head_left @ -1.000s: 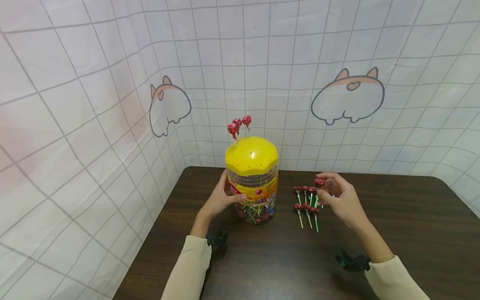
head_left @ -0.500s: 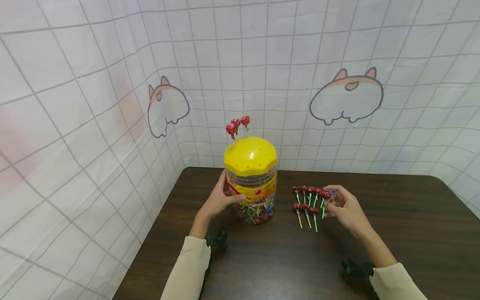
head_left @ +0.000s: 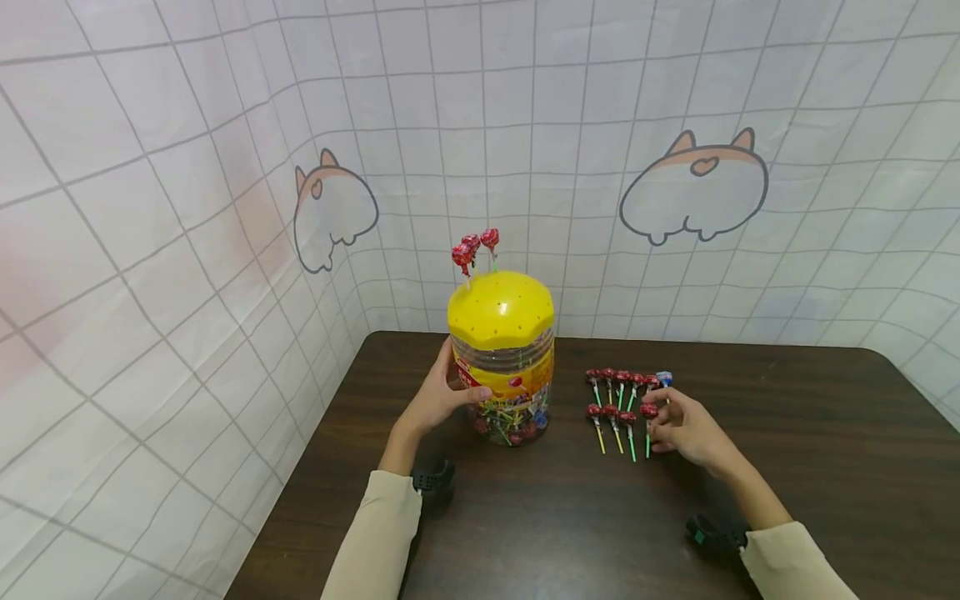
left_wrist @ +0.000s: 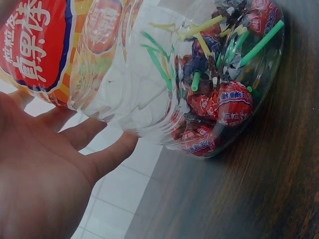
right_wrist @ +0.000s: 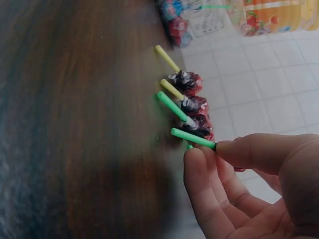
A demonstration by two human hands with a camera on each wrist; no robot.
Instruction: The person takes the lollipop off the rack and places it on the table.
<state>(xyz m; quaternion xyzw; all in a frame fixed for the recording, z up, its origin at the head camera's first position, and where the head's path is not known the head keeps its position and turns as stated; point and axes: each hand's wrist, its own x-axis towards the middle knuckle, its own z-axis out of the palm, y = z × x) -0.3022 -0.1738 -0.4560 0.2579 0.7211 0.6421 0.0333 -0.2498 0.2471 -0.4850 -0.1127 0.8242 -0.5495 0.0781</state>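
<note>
In the head view, the left hand (head_left: 435, 404) cups the side of the yellow-lidded jar (head_left: 516, 396), thumb across its front, and the right hand (head_left: 688, 429) pinches one red lollipop (head_left: 648, 411) just right of the near row (head_left: 612, 414) of three on the dark table (head_left: 540, 517). That lollipop sits at the fingertips, stick pointing toward the person. Half a second ago I saw it farther off, against the end of the far row (head_left: 622, 379); a second ago it was raised above that row. The jar and the three lollipops (head_left: 471, 243) standing in its lid are much as they were. In the left wrist view, the fingers lie spread along the jar's clear wall, loose sweets inside. In the right wrist view, thumb and fingers pinch a green stick (right_wrist: 192, 137) beside three others.
</note>
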